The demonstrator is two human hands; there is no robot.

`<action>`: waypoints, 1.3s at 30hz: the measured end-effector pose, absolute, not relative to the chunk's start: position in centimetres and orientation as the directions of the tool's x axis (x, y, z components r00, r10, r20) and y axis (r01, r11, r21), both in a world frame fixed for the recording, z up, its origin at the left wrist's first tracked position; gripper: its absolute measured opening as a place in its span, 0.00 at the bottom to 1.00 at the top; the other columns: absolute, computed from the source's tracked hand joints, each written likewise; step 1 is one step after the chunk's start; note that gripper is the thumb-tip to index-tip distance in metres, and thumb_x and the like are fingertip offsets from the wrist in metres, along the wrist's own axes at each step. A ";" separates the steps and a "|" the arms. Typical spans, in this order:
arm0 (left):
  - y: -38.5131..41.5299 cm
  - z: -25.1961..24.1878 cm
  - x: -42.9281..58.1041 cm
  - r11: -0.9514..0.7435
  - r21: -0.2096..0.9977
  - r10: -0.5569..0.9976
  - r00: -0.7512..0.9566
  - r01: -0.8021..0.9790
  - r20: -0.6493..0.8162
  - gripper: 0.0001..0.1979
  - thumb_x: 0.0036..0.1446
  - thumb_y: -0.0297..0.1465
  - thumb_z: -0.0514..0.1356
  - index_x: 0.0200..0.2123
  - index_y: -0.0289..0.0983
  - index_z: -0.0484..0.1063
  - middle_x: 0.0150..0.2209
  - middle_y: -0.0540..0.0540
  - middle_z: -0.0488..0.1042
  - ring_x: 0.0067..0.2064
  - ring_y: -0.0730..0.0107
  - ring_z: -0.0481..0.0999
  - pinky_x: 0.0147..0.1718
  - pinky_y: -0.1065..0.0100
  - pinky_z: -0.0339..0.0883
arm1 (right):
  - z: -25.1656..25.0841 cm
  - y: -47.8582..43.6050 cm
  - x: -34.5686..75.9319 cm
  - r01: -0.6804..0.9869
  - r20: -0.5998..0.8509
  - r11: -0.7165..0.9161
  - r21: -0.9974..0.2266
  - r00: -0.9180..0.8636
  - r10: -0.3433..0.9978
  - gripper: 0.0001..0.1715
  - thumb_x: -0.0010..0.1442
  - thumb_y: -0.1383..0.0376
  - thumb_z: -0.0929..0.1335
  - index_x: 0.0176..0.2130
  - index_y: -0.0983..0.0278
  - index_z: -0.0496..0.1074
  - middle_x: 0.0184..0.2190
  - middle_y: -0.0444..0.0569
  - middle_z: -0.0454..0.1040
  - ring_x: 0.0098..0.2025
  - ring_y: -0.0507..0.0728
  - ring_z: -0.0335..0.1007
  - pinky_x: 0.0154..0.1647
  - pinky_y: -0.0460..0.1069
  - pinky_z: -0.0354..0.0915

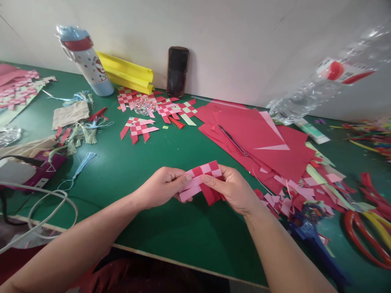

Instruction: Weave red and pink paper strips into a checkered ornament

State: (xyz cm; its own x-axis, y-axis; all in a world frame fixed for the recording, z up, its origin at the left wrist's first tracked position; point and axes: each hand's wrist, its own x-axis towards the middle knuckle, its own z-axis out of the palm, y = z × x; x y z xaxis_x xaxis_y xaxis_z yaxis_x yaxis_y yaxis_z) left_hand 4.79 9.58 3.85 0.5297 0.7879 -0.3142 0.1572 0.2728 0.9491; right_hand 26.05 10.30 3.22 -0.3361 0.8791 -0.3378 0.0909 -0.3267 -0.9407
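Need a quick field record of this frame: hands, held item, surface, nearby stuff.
left hand: pinches the left end of the woven paper piece
right hand: grips its right side, thumb on top
woven paper piece: red and pink checker weave, loose strip ends
table: green top
nearby: red paper sheets to the right; other woven pieces farther back; phone leaning on the wall

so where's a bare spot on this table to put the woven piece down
Bare table lies between the woven piece, held by left hand and right hand, and the weaves behind it. Another bare strip runs below the hands to the near edge. Crowded: red sheets and scraps right, tassels and cable left.
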 end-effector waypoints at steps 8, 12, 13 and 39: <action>9.4 3.9 4.7 0.257 0.943 0.773 0.541 0.211 -0.332 0.23 0.65 0.46 0.53 0.33 0.32 0.75 0.30 0.43 0.80 0.30 0.72 0.76 0.32 0.72 0.70 | 2.7 10.5 26.0 -0.004 -0.233 -0.240 -0.971 -0.226 0.946 0.16 0.56 0.51 0.73 0.32 0.61 0.73 0.27 0.41 0.72 0.27 0.50 0.66 0.31 0.46 0.65; 9.5 3.8 4.8 0.242 0.941 0.771 0.542 0.238 -0.336 0.22 0.65 0.46 0.52 0.33 0.33 0.74 0.30 0.44 0.80 0.29 0.72 0.77 0.31 0.72 0.71 | 2.4 10.6 26.1 0.080 -0.198 -0.187 -0.979 -0.177 0.964 0.17 0.55 0.51 0.72 0.31 0.62 0.73 0.27 0.42 0.71 0.28 0.51 0.65 0.31 0.47 0.65; 9.5 3.8 4.8 0.244 0.938 0.770 0.539 0.247 -0.342 0.22 0.65 0.46 0.52 0.33 0.33 0.74 0.29 0.44 0.79 0.29 0.71 0.77 0.31 0.71 0.71 | 2.4 10.7 26.2 0.084 -0.185 -0.172 -0.981 -0.178 0.966 0.16 0.55 0.51 0.73 0.33 0.61 0.73 0.29 0.43 0.72 0.30 0.52 0.67 0.33 0.48 0.66; 9.8 4.2 4.6 -0.091 0.877 0.708 0.650 0.472 -0.277 0.21 0.67 0.40 0.49 0.25 0.36 0.68 0.23 0.50 0.75 0.25 0.77 0.70 0.26 0.76 0.60 | 3.9 10.8 26.3 0.533 -0.189 0.063 -0.844 -0.405 0.895 0.13 0.56 0.53 0.69 0.27 0.57 0.77 0.26 0.44 0.78 0.27 0.55 0.69 0.28 0.49 0.63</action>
State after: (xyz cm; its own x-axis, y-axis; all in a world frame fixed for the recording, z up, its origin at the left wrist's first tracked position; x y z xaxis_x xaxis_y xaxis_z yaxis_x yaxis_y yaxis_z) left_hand 4.56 9.79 4.25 0.6498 0.7079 -0.2768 0.4721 -0.0905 0.8769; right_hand 26.25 10.77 3.92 -0.4049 0.8947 -0.1887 0.5333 0.0635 -0.8435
